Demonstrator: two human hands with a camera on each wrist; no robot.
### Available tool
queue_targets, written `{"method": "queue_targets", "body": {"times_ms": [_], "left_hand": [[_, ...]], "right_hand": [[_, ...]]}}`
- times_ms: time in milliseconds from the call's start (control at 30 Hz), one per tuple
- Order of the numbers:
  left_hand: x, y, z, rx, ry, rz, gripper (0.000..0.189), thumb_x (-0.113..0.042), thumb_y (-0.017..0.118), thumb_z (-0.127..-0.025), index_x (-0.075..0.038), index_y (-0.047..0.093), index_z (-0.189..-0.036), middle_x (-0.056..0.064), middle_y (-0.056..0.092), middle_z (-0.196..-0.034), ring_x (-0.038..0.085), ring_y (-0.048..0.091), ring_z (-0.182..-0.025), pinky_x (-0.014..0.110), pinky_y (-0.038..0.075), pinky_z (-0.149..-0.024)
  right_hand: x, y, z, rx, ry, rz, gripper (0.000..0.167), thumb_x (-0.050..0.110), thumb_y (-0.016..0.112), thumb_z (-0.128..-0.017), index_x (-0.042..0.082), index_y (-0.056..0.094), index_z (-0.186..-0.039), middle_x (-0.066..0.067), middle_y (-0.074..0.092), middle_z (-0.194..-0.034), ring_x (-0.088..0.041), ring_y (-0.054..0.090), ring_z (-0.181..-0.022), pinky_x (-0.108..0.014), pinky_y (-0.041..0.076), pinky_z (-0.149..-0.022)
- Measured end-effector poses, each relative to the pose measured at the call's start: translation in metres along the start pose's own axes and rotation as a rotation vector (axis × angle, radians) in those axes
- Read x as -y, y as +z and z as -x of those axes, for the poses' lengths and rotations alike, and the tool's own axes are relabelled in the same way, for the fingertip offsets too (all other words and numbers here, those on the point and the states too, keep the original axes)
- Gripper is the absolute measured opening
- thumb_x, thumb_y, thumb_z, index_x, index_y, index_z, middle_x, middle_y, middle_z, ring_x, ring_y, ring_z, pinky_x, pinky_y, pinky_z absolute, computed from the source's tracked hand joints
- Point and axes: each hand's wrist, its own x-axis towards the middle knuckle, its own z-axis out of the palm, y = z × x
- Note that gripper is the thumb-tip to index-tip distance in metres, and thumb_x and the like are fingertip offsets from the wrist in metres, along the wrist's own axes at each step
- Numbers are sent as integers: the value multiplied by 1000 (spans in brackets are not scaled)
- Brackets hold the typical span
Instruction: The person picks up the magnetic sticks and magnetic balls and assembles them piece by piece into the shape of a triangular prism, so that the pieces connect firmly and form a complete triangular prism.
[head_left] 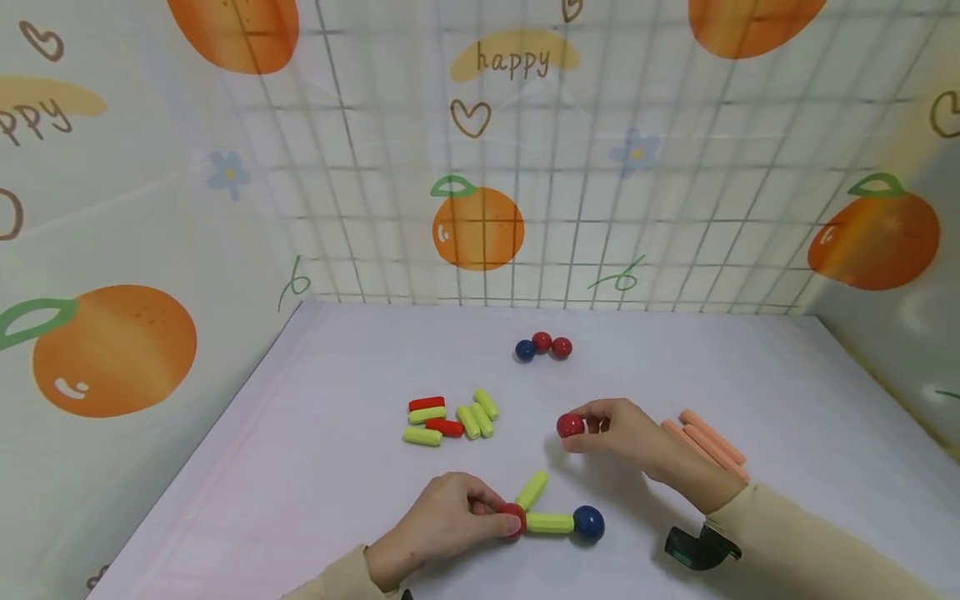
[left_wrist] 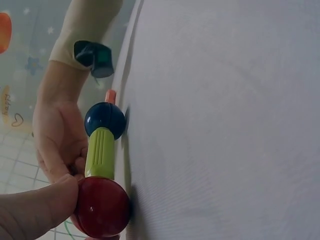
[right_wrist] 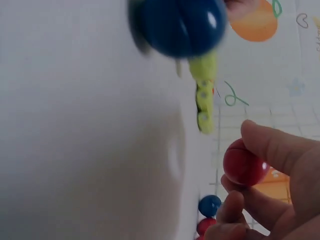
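My left hand (head_left: 457,515) pinches a red ball (left_wrist: 103,207) at the front of the table. Two yellow-green rods join that ball: one slants away from me, and the other (head_left: 550,523) runs right to a dark blue ball (head_left: 588,524). A second red ball (head_left: 570,426) is held between thumb and fingers of my right hand (head_left: 618,435), raised above the table behind the blue ball. In the right wrist view this red ball (right_wrist: 245,162) shows clear of the joined pieces, and the nearer blue ball (right_wrist: 182,25) is blurred.
Loose yellow-green rods (head_left: 422,436) and red rods (head_left: 445,427) lie left of centre. Farther back sit a blue ball (head_left: 525,350) and two red balls (head_left: 562,347). Several orange rods (head_left: 712,446) lie by my right forearm. A patterned curtain (head_left: 375,167) surrounds the table.
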Motion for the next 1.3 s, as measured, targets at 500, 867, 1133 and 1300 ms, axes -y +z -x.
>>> {"method": "queue_targets", "body": {"times_ms": [500, 867, 1133, 1300], "left_hand": [[0, 2, 2, -9, 3, -15, 25, -34, 84, -76, -17, 74, -91, -2, 53, -70, 16, 50, -73, 23, 34, -58], [0, 2, 3, -5, -4, -13, 27, -34, 85, -75, -18, 73, -94, -2, 52, -69, 16, 50, -71, 23, 33, -56], [0, 4, 4, -8, 5, -13, 27, -33, 84, -76, -17, 73, -94, -2, 52, -69, 15, 49, -70, 23, 33, -56], [1, 5, 3, -10, 27, -12, 26, -32, 84, -77, -16, 73, -94, -2, 51, -68, 15, 48, -69, 23, 32, -56]], "right_hand": [[-10, 18, 8, 60, -48, 87, 46, 30, 87, -71, 15, 72, -112, -1, 56, -82, -17, 49, -81, -26, 39, -63], [-8, 23, 15, 92, -167, 125, 46, 31, 87, -71, 17, 73, -112, 0, 55, -83, -17, 47, -82, -25, 37, -65], [-9, 25, 19, 131, -232, 124, 45, 31, 87, -72, 19, 73, -114, 0, 55, -82, -15, 48, -80, -24, 36, -66], [-10, 26, 21, 145, -235, 128, 46, 32, 86, -73, 20, 72, -115, 2, 55, -82, -15, 48, -81, -24, 36, -65]]}}
